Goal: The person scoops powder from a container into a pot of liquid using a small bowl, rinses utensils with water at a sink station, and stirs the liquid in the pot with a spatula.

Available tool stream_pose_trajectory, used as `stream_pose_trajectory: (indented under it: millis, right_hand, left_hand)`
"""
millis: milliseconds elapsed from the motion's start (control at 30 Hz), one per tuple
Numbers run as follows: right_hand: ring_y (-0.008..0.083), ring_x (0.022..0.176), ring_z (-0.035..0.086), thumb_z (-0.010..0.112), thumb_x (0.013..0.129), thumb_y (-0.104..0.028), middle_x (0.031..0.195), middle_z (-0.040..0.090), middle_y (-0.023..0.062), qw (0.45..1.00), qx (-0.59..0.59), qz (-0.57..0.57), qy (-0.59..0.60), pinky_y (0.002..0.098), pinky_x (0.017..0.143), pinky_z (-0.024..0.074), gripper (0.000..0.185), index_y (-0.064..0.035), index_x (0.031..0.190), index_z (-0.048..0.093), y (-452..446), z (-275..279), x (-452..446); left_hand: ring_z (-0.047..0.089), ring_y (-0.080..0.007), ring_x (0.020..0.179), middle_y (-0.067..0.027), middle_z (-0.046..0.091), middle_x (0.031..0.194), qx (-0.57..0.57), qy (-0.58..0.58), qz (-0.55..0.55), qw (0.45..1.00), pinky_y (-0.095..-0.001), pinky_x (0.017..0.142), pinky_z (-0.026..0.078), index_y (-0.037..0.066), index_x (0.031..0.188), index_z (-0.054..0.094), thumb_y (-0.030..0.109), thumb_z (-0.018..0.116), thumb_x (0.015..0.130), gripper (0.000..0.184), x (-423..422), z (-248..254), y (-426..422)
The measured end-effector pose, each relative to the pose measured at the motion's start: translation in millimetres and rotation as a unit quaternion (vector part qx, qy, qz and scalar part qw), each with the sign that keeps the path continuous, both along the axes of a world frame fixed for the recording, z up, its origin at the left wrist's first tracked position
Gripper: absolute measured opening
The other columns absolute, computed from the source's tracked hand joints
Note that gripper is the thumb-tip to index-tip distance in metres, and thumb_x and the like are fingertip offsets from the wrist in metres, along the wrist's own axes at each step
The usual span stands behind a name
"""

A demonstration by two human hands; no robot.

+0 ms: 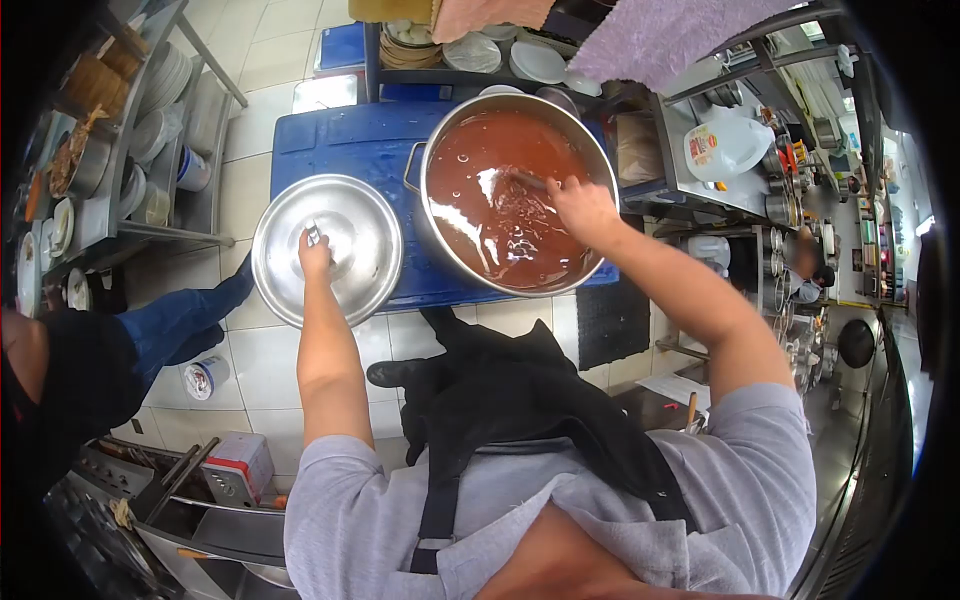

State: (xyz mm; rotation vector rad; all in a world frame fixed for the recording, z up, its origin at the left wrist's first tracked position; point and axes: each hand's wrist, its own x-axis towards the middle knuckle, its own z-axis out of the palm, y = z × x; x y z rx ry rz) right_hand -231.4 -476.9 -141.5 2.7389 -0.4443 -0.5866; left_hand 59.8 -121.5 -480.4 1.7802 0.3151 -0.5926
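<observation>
My left hand (314, 252) is closed around the handle of a round metal lid (355, 215), which is over the left part of a blue surface (310, 140). To its right stands a large metal pot (428, 225) full of reddish-brown liquid (470, 150). Over the pot's right side, my right hand (584, 208) grips a utensil (528, 180) whose far end is under the liquid. Ripples and bubbles show around it.
Metal shelves (210, 135) with plates and pans rise at the left. Another person (75, 360) stands at the lower left, near a white tub (206, 378) on the floor. A plastic jug (728, 148) is on the right-hand shelf. Cloths (680, 35) hang above.
</observation>
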Motion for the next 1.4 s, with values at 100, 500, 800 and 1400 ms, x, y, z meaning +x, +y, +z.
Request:
stream_pose_trajectory:
  millis: [100, 500, 800, 1400]
  right_hand:
    - [0.0344, 0.090, 0.076, 0.048, 0.103, -0.017, 0.098, 0.075, 0.0156, 0.998, -0.042, 0.008, 0.043, 0.0448, 0.075, 0.0617, 0.029, -0.0039, 0.124, 0.062, -30, 12, 21]
    - [0.0332, 0.090, 0.076, 0.060, 0.095, -0.017, 0.097, 0.076, 0.0194, 0.962, 0.096, -0.070, 0.248, 0.0447, 0.075, 0.0610, 0.024, -0.0077, 0.114, 0.071, -90, 41, -47]
    - [0.0076, 0.044, 0.042, 0.049, 0.108, -0.029, 0.068, 0.056, 0.0031, 0.735, 0.387, -0.479, 0.284, 0.0256, 0.037, 0.0294, 0.021, -0.0134, 0.116, 0.062, -75, 58, -57]
    - [0.0041, 0.042, 0.032, 0.059, 0.106, -0.023, 0.068, 0.050, -0.0016, 0.574, 0.645, -0.498, -0.082, 0.0233, 0.037, 0.0223, 0.019, -0.0096, 0.119, 0.064, 3, -14, -114]
  left_hand:
    - [0.065, -0.0216, 0.095, -0.0156, 0.068, 0.118, 0.023, 0.025, -0.018, 0.999, -0.0375, 0.084, 0.052, 0.008, 0.155, 0.045, 0.016, 0.069, 0.086, 0.073, -7, 17, -13]
    - [0.036, -0.0314, 0.152, -0.0211, 0.034, 0.165, 0.000, 0.006, -0.158, 0.987, -0.0389, 0.120, 0.034, 0.002, 0.161, 0.030, 0.012, 0.068, 0.092, 0.079, -98, -6, 69]
    - [0.063, -0.0180, 0.095, -0.0064, 0.066, 0.116, 0.118, 0.262, 0.038, 0.957, -0.0341, 0.069, 0.048, 0.017, 0.151, 0.047, 0.022, 0.066, 0.094, 0.060, -315, 39, 321]
    - [0.066, -0.0180, 0.092, -0.0101, 0.069, 0.128, 0.077, 0.130, -0.113, 0.982, -0.0347, 0.072, 0.051, 0.013, 0.147, 0.051, 0.003, 0.054, 0.088, 0.060, -200, 124, 249]
